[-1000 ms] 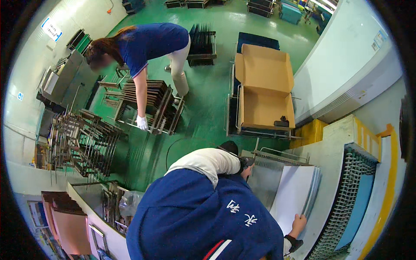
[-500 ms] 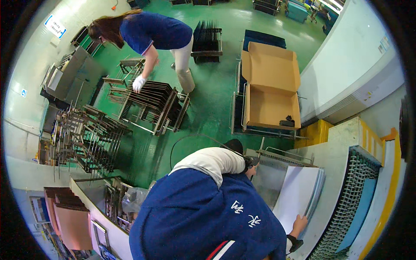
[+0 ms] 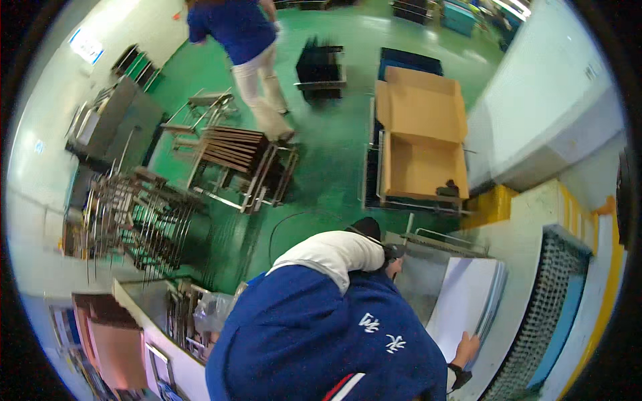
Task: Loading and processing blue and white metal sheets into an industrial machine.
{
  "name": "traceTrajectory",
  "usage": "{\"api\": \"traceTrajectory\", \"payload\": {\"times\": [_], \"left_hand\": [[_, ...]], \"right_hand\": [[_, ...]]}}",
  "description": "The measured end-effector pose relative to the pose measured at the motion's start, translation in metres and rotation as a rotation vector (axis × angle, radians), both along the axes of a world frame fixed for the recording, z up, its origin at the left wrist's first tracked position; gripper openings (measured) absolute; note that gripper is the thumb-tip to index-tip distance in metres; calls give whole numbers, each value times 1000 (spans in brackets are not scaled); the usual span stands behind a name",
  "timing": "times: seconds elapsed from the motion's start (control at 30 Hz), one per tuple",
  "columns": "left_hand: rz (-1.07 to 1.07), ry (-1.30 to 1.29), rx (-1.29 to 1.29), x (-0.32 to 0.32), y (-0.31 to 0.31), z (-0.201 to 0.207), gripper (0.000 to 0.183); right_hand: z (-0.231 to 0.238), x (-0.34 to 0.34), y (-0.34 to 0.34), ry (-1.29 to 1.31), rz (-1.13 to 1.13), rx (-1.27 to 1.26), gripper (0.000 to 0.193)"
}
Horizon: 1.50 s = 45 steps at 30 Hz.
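A stack of white sheets or panels (image 3: 461, 301) with bluish edges lies on a grey metal worktop (image 3: 414, 287). At the near right edge of this stack, my right hand (image 3: 467, 349) has its fingers closed around the side, and a dark band circles the wrist. My left hand (image 3: 394, 267) is by the far left side of the worktop, apart from the sheets. A dark device at that wrist, with a thin black cable trailing from it, covers most of the fingers, so their hold is hidden.
An open cardboard box (image 3: 424, 164) rests on a cart beyond the worktop. A metal rack of dark panels (image 3: 234, 147) and tangled metal frames (image 3: 134, 220) stand on the left. A roller conveyor (image 3: 542, 321) runs along the right. A co-worker (image 3: 241, 40) is at the far left.
The co-worker has straightened up and turned away from the rack, withdrawing a gloved hand from it. My view has shifted slightly. My right hand stays at the sheets' edge and my left by the worktop.
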<state>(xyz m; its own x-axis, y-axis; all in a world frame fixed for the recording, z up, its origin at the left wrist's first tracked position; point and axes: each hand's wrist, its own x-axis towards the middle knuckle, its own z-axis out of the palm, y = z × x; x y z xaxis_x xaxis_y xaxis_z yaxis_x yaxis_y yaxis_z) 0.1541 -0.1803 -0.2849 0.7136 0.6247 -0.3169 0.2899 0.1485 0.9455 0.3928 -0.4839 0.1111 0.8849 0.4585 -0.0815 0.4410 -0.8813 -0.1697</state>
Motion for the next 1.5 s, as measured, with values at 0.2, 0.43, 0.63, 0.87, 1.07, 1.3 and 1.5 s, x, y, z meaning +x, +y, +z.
{"api": "traceTrajectory", "payload": {"times": [0.2, 0.43, 0.63, 0.87, 1.07, 1.3, 1.5], "left_hand": [[-288, 159, 96, -52, 45, 96, 80], [-1221, 521, 748, -49, 83, 293, 85], [-1176, 517, 699, -51, 85, 315, 85], [-1157, 608, 759, -51, 80, 302, 83], [-1227, 534, 790, -47, 87, 295, 81], [-1198, 546, 804, -51, 83, 307, 82], [-1232, 487, 803, -51, 90, 295, 83]], "right_hand": [[-8, -10, 0, 90, -148, 147, 42], [28, -32, 20, -21, -235, 19, 38], [97, -44, 29, -49, -262, 53, 39], [241, -56, -7, -45, -296, 303, 33], [291, -81, -38, -136, -585, 1320, 27], [331, -79, -51, -840, -573, 1405, 37], [313, -38, -61, -1235, -741, 464, 36]]}}
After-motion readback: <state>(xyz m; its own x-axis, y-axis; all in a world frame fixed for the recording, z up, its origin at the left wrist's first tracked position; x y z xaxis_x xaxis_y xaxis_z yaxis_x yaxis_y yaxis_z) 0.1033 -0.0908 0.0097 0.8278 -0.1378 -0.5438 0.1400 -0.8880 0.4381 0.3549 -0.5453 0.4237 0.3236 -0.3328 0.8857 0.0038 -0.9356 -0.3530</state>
